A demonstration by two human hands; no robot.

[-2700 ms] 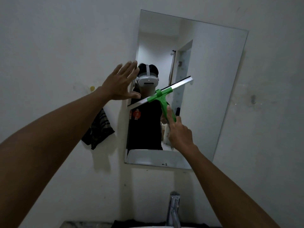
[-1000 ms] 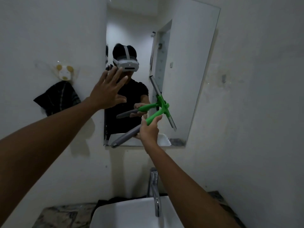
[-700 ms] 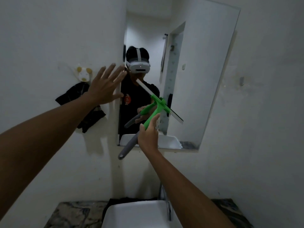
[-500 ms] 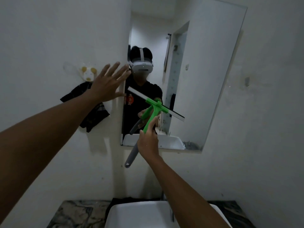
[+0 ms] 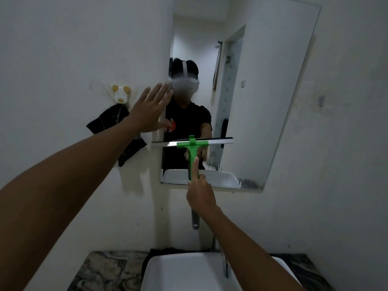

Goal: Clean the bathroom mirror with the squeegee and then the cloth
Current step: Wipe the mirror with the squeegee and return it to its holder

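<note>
Wall (image 5: 63,49): white, plain; bears everything listed below.

Mirror (image 5: 273,91): tall, frameless, fixed above the basin; its lower right corner looks chipped or stained.

Basin (image 5: 178,274): white, at the bottom of the view, set on a marbled counter (image 5: 100,269).

Cloth (image 5: 109,120): dark, hanging from a small animal-shaped hook (image 5: 120,93) on the wall left of the mirror; untouched, well apart from the squeegee.

Left hand (image 5: 150,111): flat, fingers spread and straight, grasping nothing; palm at the mirror's left edge, apparently bracing against it.

Right hand (image 5: 200,194): wrapped around the squeegee handle, forefinger laid up along the green neck.

Squeegee (image 5: 192,147): green head, grey grip showing below the hand; blade level across the lower left part of the glass. Contact between blade and mirror cannot be told for certain.

Step in hand, as judged: the squeegee pass, first of two.

Next move, as judged: draw the level blade in one even stroke down to the mirror's lower edge with steady pressure, then cover the right side; the cloth comes after.
</note>
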